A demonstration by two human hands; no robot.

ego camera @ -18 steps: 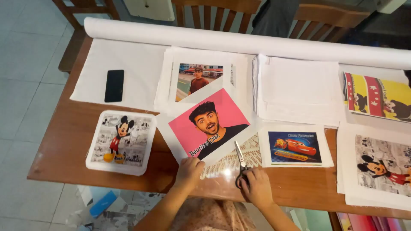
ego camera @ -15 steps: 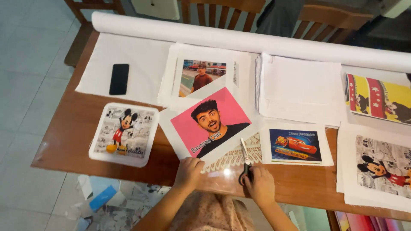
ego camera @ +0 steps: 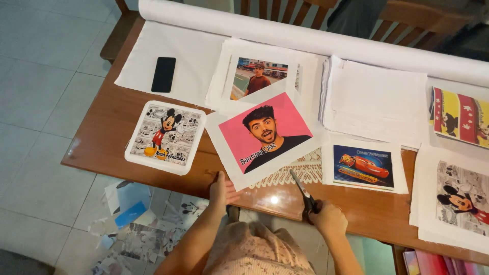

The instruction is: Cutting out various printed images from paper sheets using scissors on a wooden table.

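Pink-backed portrait print [ego camera: 265, 137] lies tilted near the wooden table's [ego camera: 102, 137] front edge. Left hand [ego camera: 222, 190], fingers loosely spread, presses its lower left corner. Right hand [ego camera: 330, 220] closes around the handles of black scissors [ego camera: 304, 194], blades together, pointing at the print's lower edge.

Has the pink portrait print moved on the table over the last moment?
No. The pink portrait print lies as before, its lower corner under the left hand, overlapping the photo print above. Only the head camera shifted.
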